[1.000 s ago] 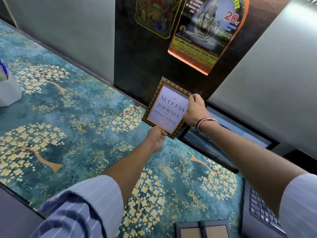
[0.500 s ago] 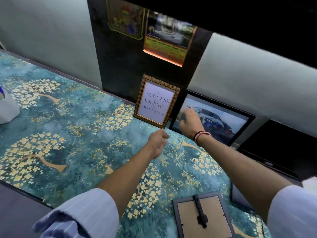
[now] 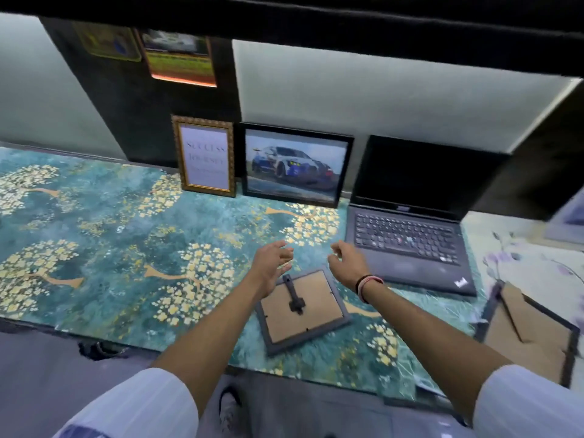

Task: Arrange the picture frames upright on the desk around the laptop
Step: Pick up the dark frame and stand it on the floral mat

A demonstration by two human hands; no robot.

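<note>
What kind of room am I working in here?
Most likely a home or small-office desk nook: an open laptop on a desk with a floral teal cover, posters on the wall, and framed pictures leaning against the wall.

Both empty hands, left hand (image 3: 272,263) and right hand (image 3: 347,263), hover above the face-down grey frame (image 3: 301,311).

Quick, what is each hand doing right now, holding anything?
Left hand: open, empty, above the face-down frame.
Right hand: open, fingers loosely curled, holding nothing.
</note>
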